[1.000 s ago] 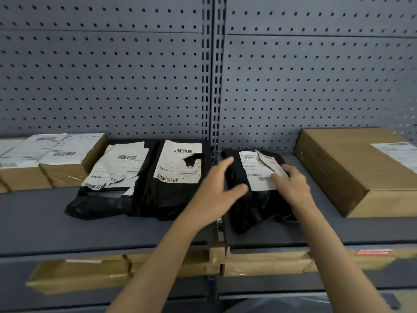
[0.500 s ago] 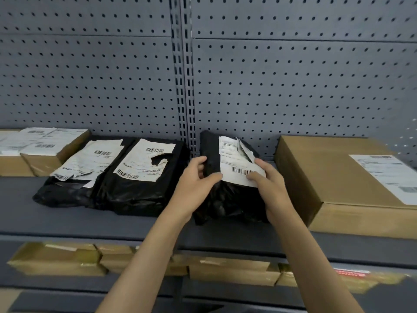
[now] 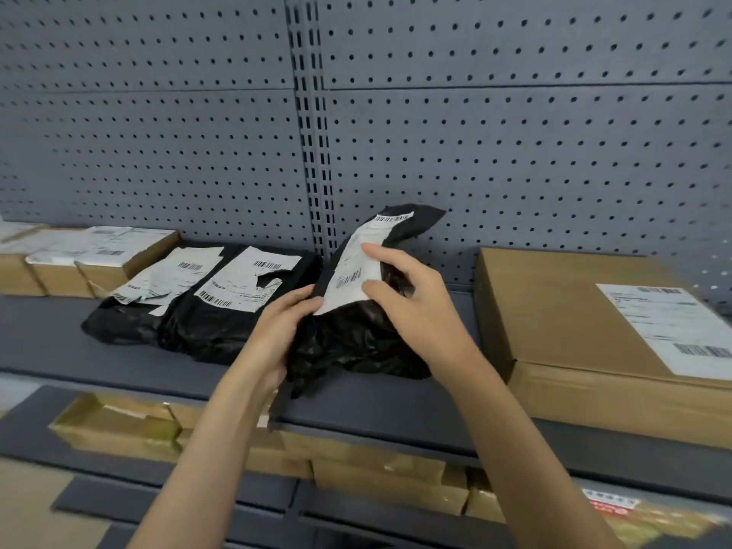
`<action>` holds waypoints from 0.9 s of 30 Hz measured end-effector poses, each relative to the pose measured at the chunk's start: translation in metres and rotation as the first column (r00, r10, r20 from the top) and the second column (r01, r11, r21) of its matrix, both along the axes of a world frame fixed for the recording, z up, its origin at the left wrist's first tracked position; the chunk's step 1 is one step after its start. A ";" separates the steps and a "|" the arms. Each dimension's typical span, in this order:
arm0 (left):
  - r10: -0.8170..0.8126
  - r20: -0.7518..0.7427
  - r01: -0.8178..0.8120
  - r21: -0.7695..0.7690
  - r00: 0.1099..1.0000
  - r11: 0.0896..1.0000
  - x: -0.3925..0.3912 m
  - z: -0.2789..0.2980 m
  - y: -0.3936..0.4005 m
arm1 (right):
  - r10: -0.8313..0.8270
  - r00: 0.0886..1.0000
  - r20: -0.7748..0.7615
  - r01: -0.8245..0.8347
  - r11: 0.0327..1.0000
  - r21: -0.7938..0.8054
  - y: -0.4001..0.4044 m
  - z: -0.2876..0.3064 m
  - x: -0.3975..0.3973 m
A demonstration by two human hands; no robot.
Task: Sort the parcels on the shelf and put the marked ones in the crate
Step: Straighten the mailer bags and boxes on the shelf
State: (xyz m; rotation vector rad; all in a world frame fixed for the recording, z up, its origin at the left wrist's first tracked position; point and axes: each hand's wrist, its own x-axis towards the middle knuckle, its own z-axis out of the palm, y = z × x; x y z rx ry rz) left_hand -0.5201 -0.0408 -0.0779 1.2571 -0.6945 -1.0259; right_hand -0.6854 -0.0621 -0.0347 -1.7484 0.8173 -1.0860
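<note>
Black poly mailer [image 3: 356,342] tilted up on the shelf [image 3: 59,342], just left of the large cardboard box [image 3: 554,311]. Left hand [image 3: 277,330] closed on its lower-left edge; right hand [image 3: 420,307] pinches the label [image 3: 348,271]. Probably light, limp and slippery: best gripped by bunched film, not the label.

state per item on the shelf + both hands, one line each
held black parcel: tilted up off the shelf, label facing the camera
left hand: grip shut on the parcel's left edge
right hand: fingers on the label, grip shut on the parcel
two black parcels: lying flat, labels torn
large cardboard box: closed, label up
small boxes: flat, labels up
</note>
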 end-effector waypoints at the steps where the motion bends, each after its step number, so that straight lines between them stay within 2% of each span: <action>1: -0.020 -0.003 0.020 0.032 1.000 0.999 0.003 0.004 0.003 | 0.033 0.999 0.016 -0.033 0.998 0.046 -0.002 0.004 -0.003; 5: -0.119 -0.023 0.120 0.012 0.993 0.993 0.007 0.025 0.010 | 0.044 0.993 0.112 -0.068 0.974 0.218 -0.015 0.013 -0.012; 9: 0.005 0.110 0.003 -0.074 0.994 0.997 0.005 0.051 0.006 | -0.032 0.985 0.169 -0.041 0.910 0.412 -0.029 0.023 -0.019; 13: 0.013 0.272 0.034 -0.167 0.962 0.985 -0.001 0.069 -0.001 | -0.055 0.922 0.382 -0.136 0.881 0.454 -0.040 0.024 -0.029; 16: -0.017 0.321 0.073 -0.162 0.947 0.984 -0.006 0.070 -0.005 | -0.101 0.905 0.414 -0.134 0.855 0.501 -0.047 0.016 -0.033; 18: -0.057 0.328 0.104 -0.128 0.943 0.986 -0.006 0.064 -0.007 | -0.116 0.929 0.352 -0.091 0.850 0.519 -0.051 0.007 -0.033; 22: -0.153 0.354 0.155 0.023 0.923 0.988 0.008 0.041 -0.010 | -0.105 0.992 0.063 0.060 0.866 0.496 -0.051 -0.018 -0.024; 24: -0.201 0.371 0.176 0.102 0.906 0.979 0.017 0.028 -0.012 | -0.112 0.992 -0.051 0.123 0.880 0.458 -0.050 -0.032 -0.019; 27: -0.336 0.432 0.229 0.281 0.837 0.932 0.029 0.009 -0.016 | -0.113 0.979 -0.170 0.172 0.905 0.389 -0.044 -0.053 -0.015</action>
